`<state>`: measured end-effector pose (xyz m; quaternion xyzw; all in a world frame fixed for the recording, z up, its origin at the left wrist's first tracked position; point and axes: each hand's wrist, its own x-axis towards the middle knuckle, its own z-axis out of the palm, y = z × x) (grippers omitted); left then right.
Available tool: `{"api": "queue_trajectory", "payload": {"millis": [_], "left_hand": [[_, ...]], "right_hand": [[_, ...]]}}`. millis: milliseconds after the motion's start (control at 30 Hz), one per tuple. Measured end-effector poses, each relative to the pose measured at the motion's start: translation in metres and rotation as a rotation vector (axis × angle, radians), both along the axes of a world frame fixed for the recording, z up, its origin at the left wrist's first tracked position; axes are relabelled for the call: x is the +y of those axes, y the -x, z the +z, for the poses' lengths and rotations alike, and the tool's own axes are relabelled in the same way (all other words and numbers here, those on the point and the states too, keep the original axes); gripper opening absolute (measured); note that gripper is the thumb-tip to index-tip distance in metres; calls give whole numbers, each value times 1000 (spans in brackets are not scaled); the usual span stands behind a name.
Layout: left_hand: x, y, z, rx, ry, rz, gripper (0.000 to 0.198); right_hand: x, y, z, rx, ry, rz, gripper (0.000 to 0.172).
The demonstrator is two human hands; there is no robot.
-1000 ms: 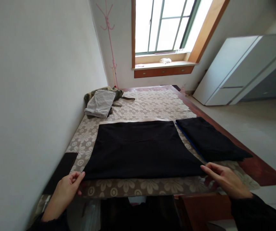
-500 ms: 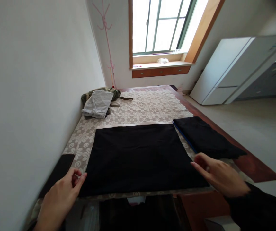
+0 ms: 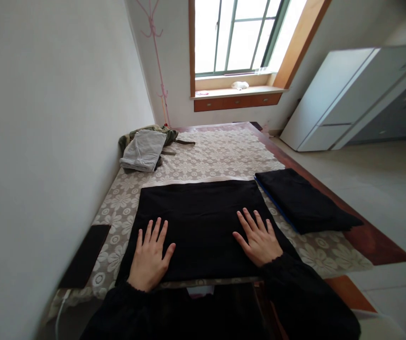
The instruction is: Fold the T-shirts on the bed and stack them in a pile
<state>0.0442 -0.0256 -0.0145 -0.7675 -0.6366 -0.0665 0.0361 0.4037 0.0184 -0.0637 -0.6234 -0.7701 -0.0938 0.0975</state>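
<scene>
A large black cloth (image 3: 203, 208) lies spread flat on the near end of a table covered with a flower-patterned lace cloth (image 3: 224, 151). My left hand (image 3: 149, 257) rests palm down on the black cloth's near left part, fingers stretched and spread. On its near right part my right hand (image 3: 257, 236) lies flat in the same way, fingers apart. Neither hand holds anything. Both sleeves are black.
A second folded black cloth (image 3: 305, 200) with a blue edge lies to the right. A folded grey garment (image 3: 142, 151) sits on an olive one at the far left. A dark flat object (image 3: 85, 255) lies by the white wall. A white fridge (image 3: 351, 99) and a window stand beyond.
Both hands left the black cloth's near corners and moved inward onto it, now lying flat. The cloth's near edge sits nearer the table's edge than a second ago.
</scene>
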Motion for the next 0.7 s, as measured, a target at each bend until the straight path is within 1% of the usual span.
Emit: {"api": "queue_trajectory", "payload": {"millis": [100, 200, 333, 400, 500, 600, 633, 700], "left_hand": [[3, -1, 4, -1, 21, -1, 68], [7, -8, 4, -15, 7, -8, 68], [9, -16, 0, -11, -1, -29, 65], [9, -15, 2, -11, 21, -31, 66], [11, -7, 12, -14, 126, -73, 72], [16, -3, 24, -10, 258, -109, 78], [18, -4, 28, -10, 277, -114, 78], [24, -12, 30, -13, 265, -131, 74]], "right_hand": [[-2, 0, 3, -23, 21, 19, 66], [-6, 4, 10, -38, 38, 32, 64], [-2, 20, 21, -45, 40, 97, 66], [4, 31, 23, -41, 39, 129, 68], [12, 40, 18, -22, 54, 130, 68], [16, 41, 13, -14, 96, 134, 68], [16, 40, 13, -18, 110, 132, 68], [16, 41, 16, -31, 123, 116, 67]]}}
